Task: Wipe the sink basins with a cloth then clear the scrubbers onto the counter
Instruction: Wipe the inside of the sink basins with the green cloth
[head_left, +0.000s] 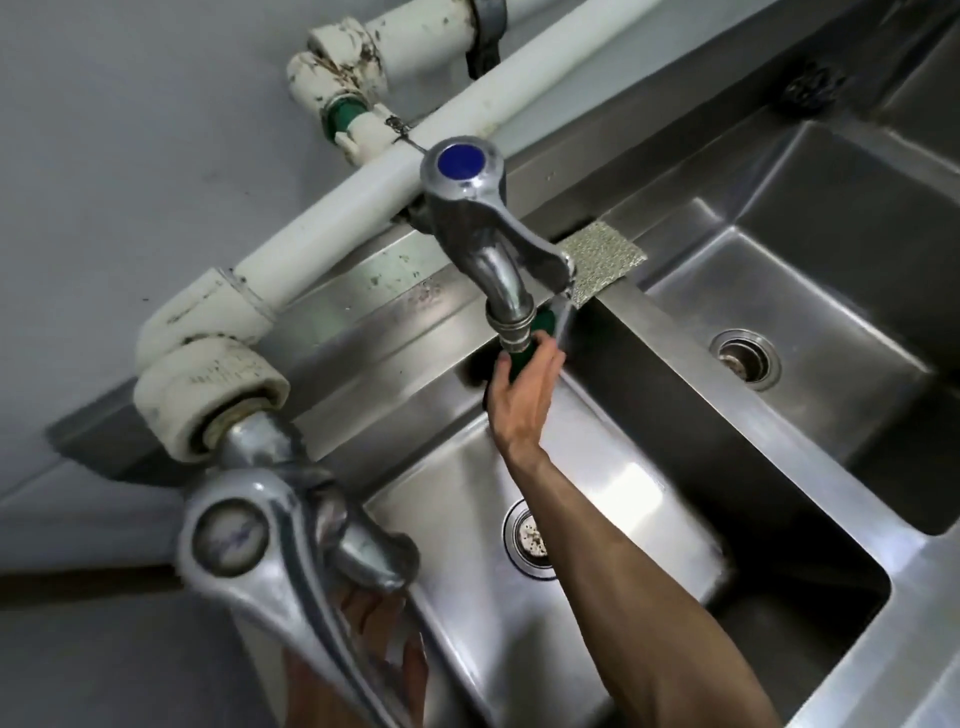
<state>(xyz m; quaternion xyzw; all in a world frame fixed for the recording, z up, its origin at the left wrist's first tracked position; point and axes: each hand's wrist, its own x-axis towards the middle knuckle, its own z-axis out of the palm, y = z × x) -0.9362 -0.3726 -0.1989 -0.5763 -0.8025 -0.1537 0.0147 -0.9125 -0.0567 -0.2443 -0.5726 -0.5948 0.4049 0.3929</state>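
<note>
Green scrubber (524, 349) gripped by right hand (522, 395); no legible writing.

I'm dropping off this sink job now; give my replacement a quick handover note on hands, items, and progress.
Right hand: reaching into the far corner of the left basin, fingers on a green scrubber under the blue-capped tap.
Left hand: low, mostly hidden behind the near tap; grip unclear.
Silver pad lies on the divider ledge.
No cloth visible; wiping progress can't be judged.
Left: move scrubbers to the counter.
</note>
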